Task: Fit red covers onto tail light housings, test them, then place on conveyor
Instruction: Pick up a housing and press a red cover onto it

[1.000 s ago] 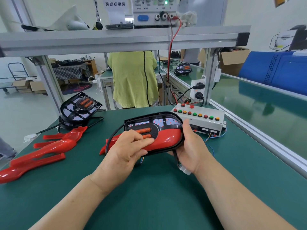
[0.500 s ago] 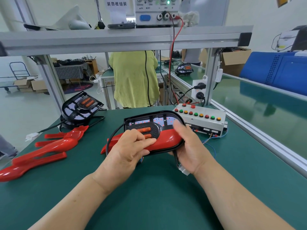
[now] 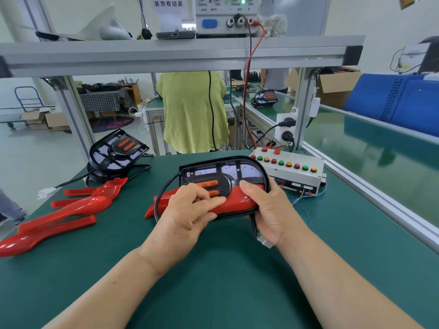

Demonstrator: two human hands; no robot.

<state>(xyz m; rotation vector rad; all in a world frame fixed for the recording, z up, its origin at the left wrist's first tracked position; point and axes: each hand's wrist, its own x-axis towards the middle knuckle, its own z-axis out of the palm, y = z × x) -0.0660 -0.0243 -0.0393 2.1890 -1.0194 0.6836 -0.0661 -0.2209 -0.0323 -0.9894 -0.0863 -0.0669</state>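
Your two hands meet over a green bench mat (image 3: pixel 213 288), holding one tail light housing (image 3: pixel 228 168) tilted up towards you. Your left hand (image 3: pixel 187 210) lies curled over its lower left part, the fingers bent on the orange lenses and the thumb pressed along the red cover (image 3: pixel 240 201) seated in the housing's lower edge. Your right hand (image 3: pixel 270 210) grips the housing's right end, thumb on top of the red cover and fingers wrapped behind the black rim. A white connector (image 3: pixel 267 243) on the housing's cable shows under your right palm.

Left of your left hand lie loose red covers (image 3: pixel 71 207), and beyond them a second housing (image 3: pixel 118 150) is propped up. Just beyond your right hand sits a grey button box (image 3: pixel 289 167) with red, green and orange buttons. Further right runs the green conveyor (image 3: pixel 380 148). Past the bench a person in a yellow-green top (image 3: pixel 192 110) stands turned away
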